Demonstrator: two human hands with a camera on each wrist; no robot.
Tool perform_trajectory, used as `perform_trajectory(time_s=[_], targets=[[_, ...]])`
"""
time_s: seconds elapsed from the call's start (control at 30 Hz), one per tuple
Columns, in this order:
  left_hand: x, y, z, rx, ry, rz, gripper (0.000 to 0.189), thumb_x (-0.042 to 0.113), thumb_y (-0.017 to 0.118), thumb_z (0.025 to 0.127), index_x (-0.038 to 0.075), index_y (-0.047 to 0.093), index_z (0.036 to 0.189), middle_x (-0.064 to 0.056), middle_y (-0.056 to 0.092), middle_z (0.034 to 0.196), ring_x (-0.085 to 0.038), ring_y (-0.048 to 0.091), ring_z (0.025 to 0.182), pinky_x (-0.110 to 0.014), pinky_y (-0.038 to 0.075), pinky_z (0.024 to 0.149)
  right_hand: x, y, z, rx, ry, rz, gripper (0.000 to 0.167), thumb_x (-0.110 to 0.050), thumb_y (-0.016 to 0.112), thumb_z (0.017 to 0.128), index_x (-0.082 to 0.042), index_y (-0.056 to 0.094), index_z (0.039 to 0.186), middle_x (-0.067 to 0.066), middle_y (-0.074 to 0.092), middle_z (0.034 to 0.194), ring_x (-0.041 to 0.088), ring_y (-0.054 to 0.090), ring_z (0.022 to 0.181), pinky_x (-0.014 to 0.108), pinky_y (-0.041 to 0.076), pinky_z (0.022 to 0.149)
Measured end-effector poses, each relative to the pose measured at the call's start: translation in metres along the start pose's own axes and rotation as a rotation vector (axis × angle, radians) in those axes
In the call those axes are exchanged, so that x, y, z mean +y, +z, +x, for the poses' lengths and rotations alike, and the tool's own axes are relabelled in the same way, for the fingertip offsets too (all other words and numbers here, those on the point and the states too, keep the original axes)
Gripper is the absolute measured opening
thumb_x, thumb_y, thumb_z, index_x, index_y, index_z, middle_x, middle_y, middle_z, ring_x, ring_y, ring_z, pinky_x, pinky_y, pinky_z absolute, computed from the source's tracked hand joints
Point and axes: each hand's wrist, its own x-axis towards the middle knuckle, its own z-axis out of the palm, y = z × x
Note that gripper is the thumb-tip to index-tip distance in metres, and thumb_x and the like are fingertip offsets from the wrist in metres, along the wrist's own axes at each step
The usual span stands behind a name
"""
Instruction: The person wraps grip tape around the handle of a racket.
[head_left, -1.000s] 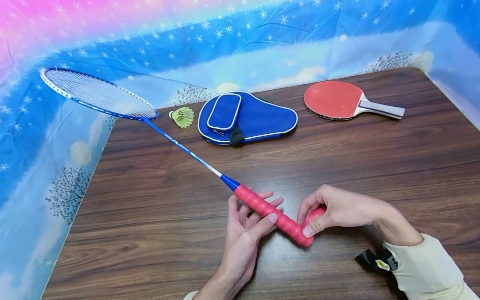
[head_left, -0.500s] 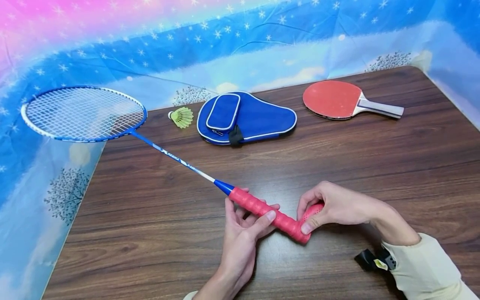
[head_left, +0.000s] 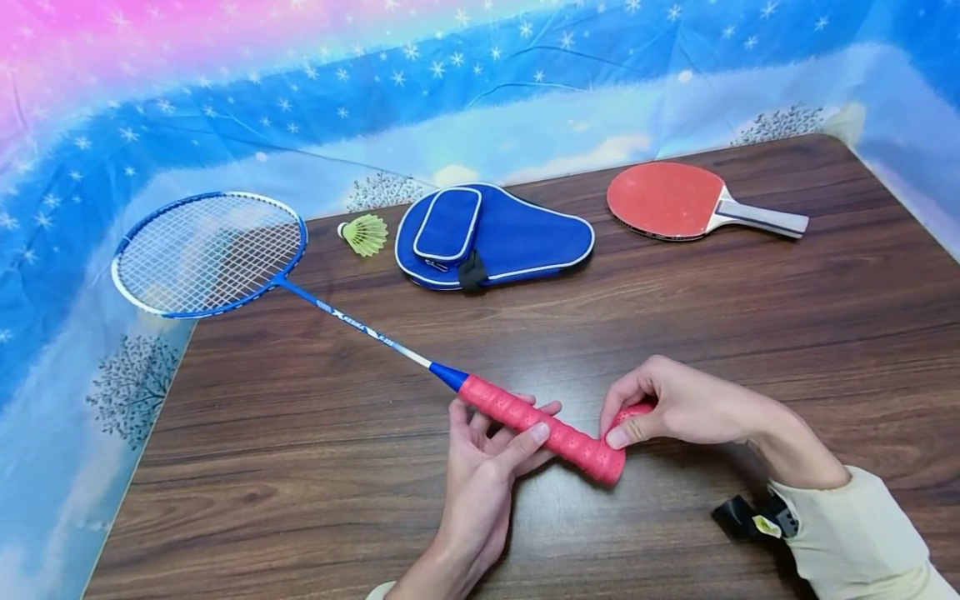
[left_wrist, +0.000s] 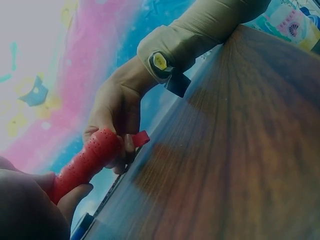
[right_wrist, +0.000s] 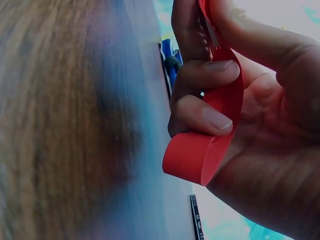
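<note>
A blue and white badminton racket (head_left: 369,332) slants up to the left, its strung head beyond the table's left edge. My left hand (head_left: 480,487) grips its red-wrapped handle (head_left: 504,406), thumb on top and fingers underneath. At the butt end my right hand (head_left: 693,408) pinches the loose part of the red grip tape (head_left: 632,413) between thumb and fingers. The right wrist view shows that tape (right_wrist: 187,156) running through the curled fingers and looping below them. In the left wrist view the perforated handle wrap (left_wrist: 82,165) points toward the right hand (left_wrist: 116,107).
On the wooden table (head_left: 315,483), a yellow shuttlecock (head_left: 364,234), a blue zipped paddle case (head_left: 525,229) and a red table tennis paddle (head_left: 667,200) lie along the back. A patterned cloth (head_left: 465,75) hangs behind. A black strapped device (head_left: 752,518) is at the right cuff.
The racket has rolled in the left hand, its head turning from nearly edge-on to face-up and dropping lower. The right hand has shifted slightly, still pinching the tape.
</note>
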Motion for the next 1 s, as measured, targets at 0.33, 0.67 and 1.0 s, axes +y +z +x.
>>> perform_trajectory(time_s=[0.33, 0.67, 1.0], targets=[[-0.001, -0.001, 0.000, -0.030, -0.043, 0.017, 0.082, -0.013, 0.069, 0.081, 0.013, 0.022, 0.143, -0.027, 0.042, 0.132, -0.042, 0.056, 0.118, -0.043, 0.052, 0.090, 0.000, 0.004, 0.000, -0.043, 0.050, -0.008, 0.013, -0.027, 0.077, 0.086, -0.022, 0.075, 0.098, -0.003, 0.069, 0.083, 0.007, 0.053, 0.073, 0.024, 0.047, 0.063], [-0.004, -0.004, 0.004, 0.033, -0.068, 0.036, 0.080, -0.008, 0.075, 0.080, 0.015, 0.032, 0.145, -0.020, 0.052, 0.111, -0.042, 0.063, 0.107, -0.045, 0.056, 0.082, 0.000, 0.008, 0.001, -0.064, 0.049, 0.031, 0.015, -0.026, 0.080, 0.083, -0.019, 0.074, 0.096, 0.000, 0.068, 0.079, 0.006, 0.051, 0.066, 0.022, 0.044, 0.056], [-0.005, -0.006, 0.004, -0.056, -0.070, -0.027, 0.066, -0.011, 0.069, 0.084, 0.009, 0.030, 0.132, -0.029, 0.046, 0.127, -0.046, 0.058, 0.113, -0.052, 0.053, 0.084, 0.003, 0.013, 0.002, -0.075, 0.051, 0.013, 0.019, -0.030, 0.083, 0.079, -0.021, 0.075, 0.094, -0.004, 0.062, 0.070, 0.004, 0.047, 0.060, 0.021, 0.040, 0.050]])
